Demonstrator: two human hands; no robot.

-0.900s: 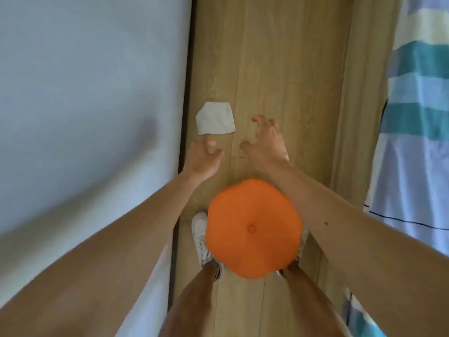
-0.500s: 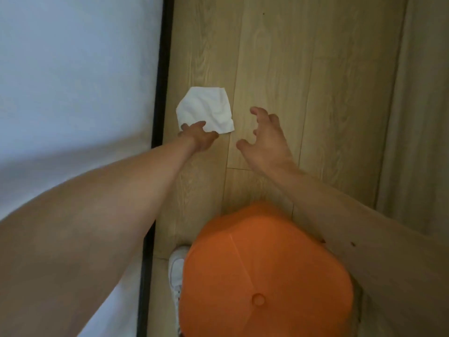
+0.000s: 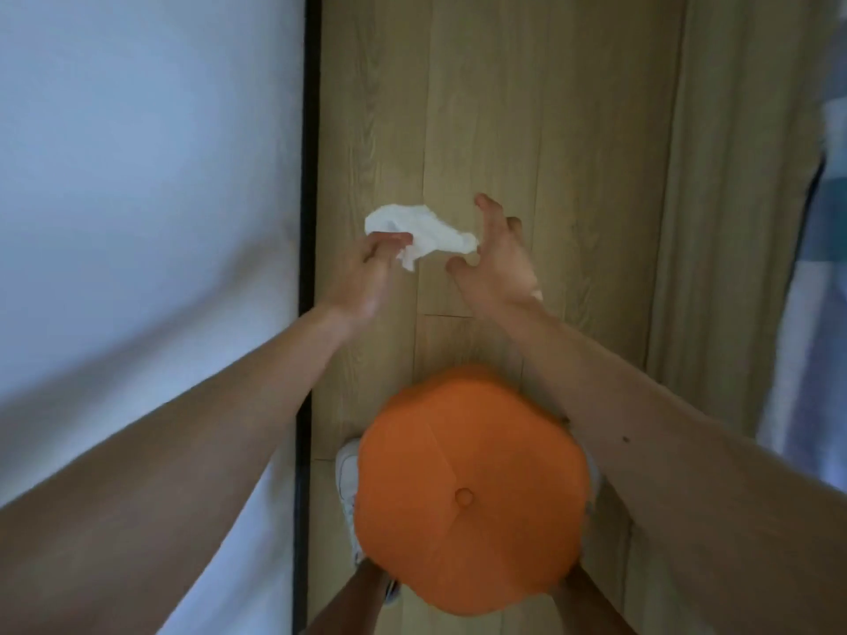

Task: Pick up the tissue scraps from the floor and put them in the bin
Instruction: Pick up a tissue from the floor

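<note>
Tissue now off floor, crumpled, pinched in left hand fingers, right hand spread beside it, so bin next imo.

There is a single view, from a wide-angle camera worn on the person's head. It looks almost straight down, past the top of an orange cap at six o'clock, to the wooden floor that runs up through the centre to twelve o'clock. Both forearms enter from the lower corners, at about seven and five o'clock, and reach toward the middle, so the camera sits close above them and farther from the floor. A pale wall fills the nine o'clock side, its lines bowed by the lens. Striped cloth edges the frame at three o'clock. No second view overlaps it.
</note>
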